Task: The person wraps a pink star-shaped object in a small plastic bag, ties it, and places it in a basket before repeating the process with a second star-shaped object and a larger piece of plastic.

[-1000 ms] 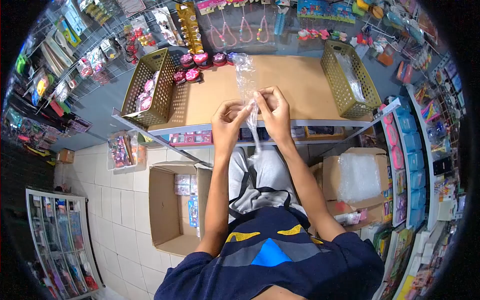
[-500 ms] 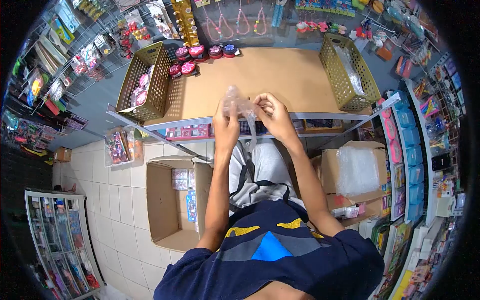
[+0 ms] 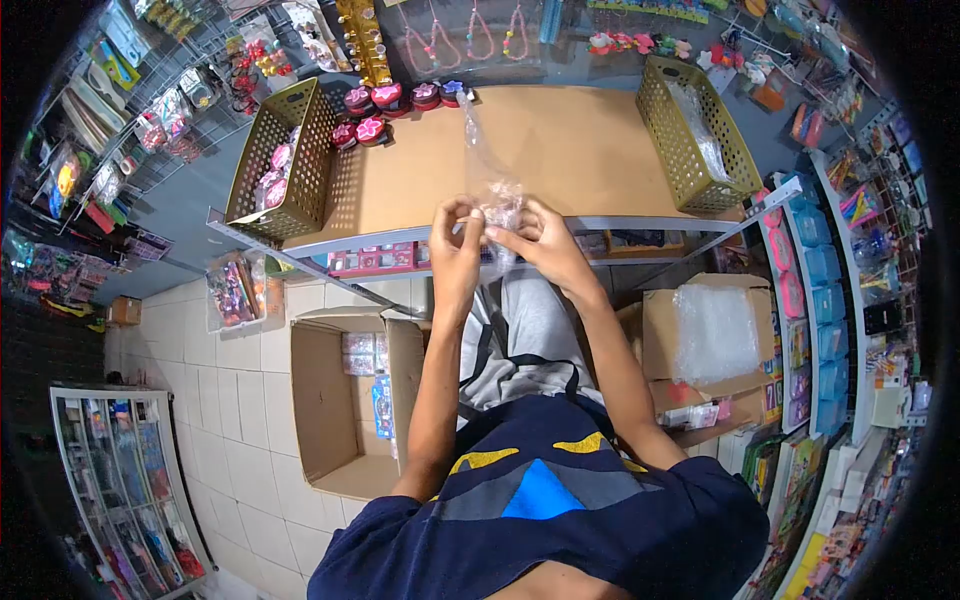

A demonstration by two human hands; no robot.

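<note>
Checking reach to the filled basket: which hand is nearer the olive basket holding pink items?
Left. The left hand is closer to the olive basket; the right hand is farther, beyond the clear plastic bag.

Both arms reach forward, left hand and right hand close together, fingers pinched.
</note>
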